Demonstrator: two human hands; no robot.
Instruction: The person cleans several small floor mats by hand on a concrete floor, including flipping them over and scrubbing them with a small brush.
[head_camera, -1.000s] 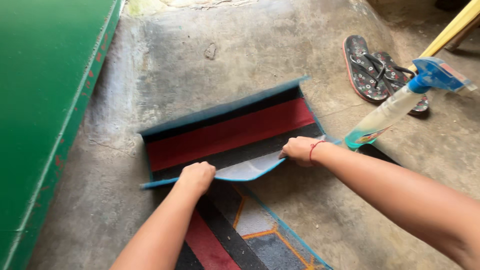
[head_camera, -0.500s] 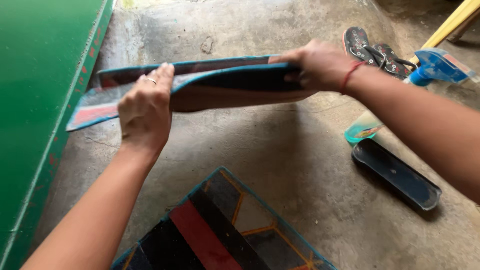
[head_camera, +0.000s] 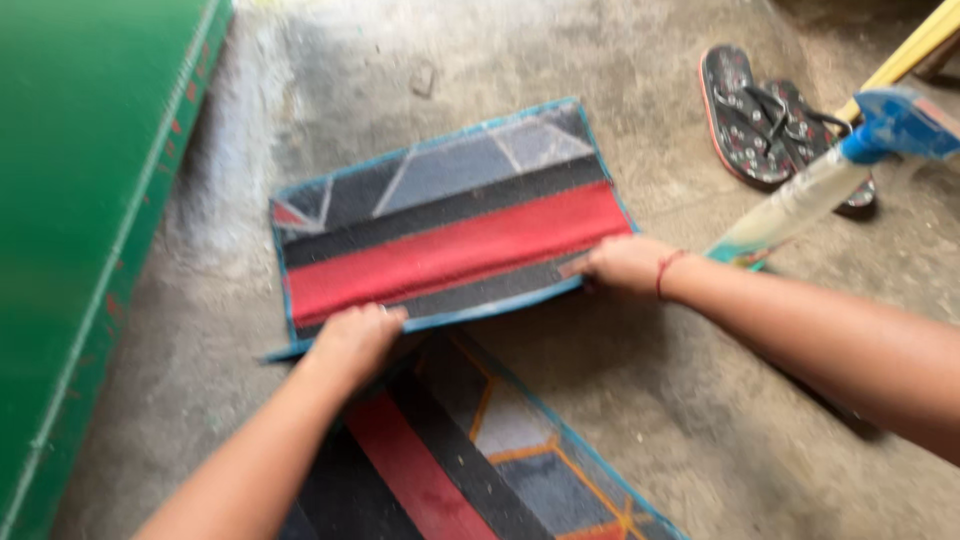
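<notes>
Both my hands grip the mat's near edge, mid-frame.

My left hand (head_camera: 358, 338) is closed on the mat (head_camera: 440, 225); my right hand (head_camera: 625, 264) pinches its right corner. Green panel (head_camera: 80, 200) far left, bare floor (head_camera: 700, 400) lower right, spray bottle (head_camera: 810, 195) just right.

Two mats (head_camera: 440, 220) (head_camera: 480, 450); two flip-flops (head_camera: 745, 115) (head_camera: 815, 125); one spray bottle (head_camera: 800, 205); two hands (head_camera: 355, 340) (head_camera: 625, 265).

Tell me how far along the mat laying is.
Done: the upper mat lies flat, pattern up, on the concrete floor. In hand: the left hand and right hand grip its near edge, which overlaps the lower mat. Left, judging by this: likely letting go of that edge. The spray bottle stands unused beside the sandals.
</notes>
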